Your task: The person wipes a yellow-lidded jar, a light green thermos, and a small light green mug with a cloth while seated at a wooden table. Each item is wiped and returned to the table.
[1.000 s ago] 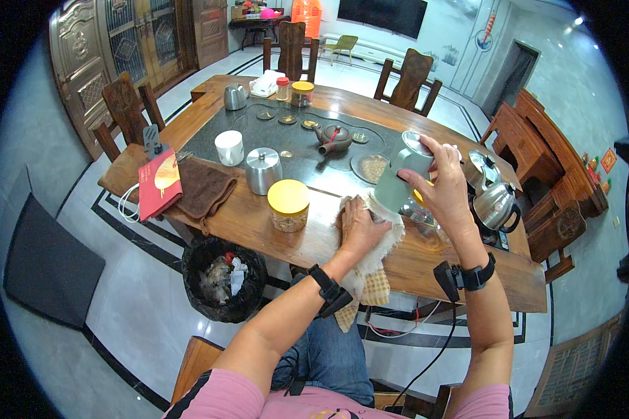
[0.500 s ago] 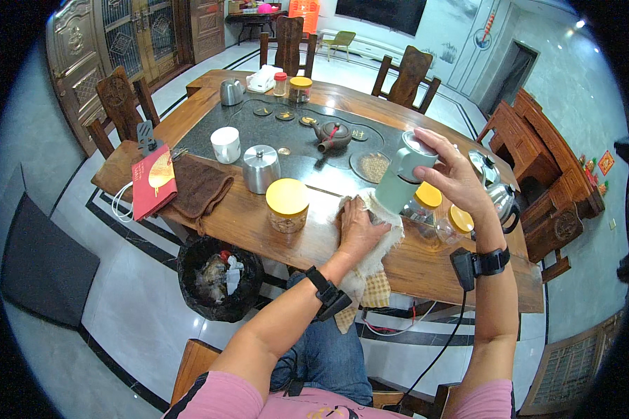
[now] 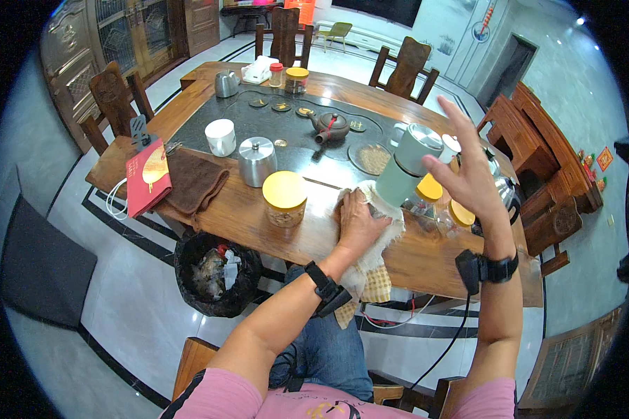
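A pale green flask (image 3: 398, 180) with a steel band and a looped lid stands on the table's near right part. My right hand (image 3: 472, 178) is beside its lid, open with the fingers stretched up; the thumb is close to the lid's edge, and I cannot tell whether it touches. My left hand (image 3: 357, 220) grips a white cloth (image 3: 391, 234) on the table just left of the flask's base. A yellow checked part (image 3: 376, 285) of cloth hangs over the table's front edge. Left of that hand stands a yellow-lidded jar (image 3: 284, 200).
Nearby are a steel canister (image 3: 257, 162), a white mug (image 3: 221, 137), a dark teapot (image 3: 330, 127) and a plate of grains (image 3: 370, 159). Yellow-lidded jars (image 3: 428, 188) and a kettle (image 3: 504, 192) stand right. A brown towel (image 3: 196, 183), red bag (image 3: 149, 178) and lined bin (image 3: 217, 276) are left.
My right hand has let go of the flask's lid, lifting away to the right with its fingers spreading. The left hand stays on the cloth. The view has shifted slightly.
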Tool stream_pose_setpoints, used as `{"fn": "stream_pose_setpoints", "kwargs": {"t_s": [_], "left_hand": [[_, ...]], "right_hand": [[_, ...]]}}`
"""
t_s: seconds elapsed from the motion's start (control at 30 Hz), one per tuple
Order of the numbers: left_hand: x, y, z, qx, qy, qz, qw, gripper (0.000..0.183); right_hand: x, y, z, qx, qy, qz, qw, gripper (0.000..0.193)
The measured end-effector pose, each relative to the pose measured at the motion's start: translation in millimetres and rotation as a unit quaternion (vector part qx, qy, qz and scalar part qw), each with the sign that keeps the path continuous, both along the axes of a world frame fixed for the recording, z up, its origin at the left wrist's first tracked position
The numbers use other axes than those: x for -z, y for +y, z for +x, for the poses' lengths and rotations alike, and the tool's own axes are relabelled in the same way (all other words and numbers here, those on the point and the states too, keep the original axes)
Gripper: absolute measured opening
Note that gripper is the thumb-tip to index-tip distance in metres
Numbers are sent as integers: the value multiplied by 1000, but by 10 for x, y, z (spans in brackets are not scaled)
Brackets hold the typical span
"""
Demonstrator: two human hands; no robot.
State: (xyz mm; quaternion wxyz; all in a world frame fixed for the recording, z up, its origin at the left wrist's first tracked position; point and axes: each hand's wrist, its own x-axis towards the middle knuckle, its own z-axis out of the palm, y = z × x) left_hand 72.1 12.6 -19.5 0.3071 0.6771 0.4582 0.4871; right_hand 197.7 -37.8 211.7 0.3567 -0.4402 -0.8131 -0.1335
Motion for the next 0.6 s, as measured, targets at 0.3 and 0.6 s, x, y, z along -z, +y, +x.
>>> {"fn": "stream_pose_setpoints", "kwargs": {"t_s": [0.3,0.6], "left_hand": [[-48,-30,-19,13,-7,-9,1000,81],[-36,-4,-40,27,-22,-62,997,93]], "right_hand": [[161,76,-204,253,-67,-32,965,75],[-45,128,111,6,-82,-104,991,64]]}}
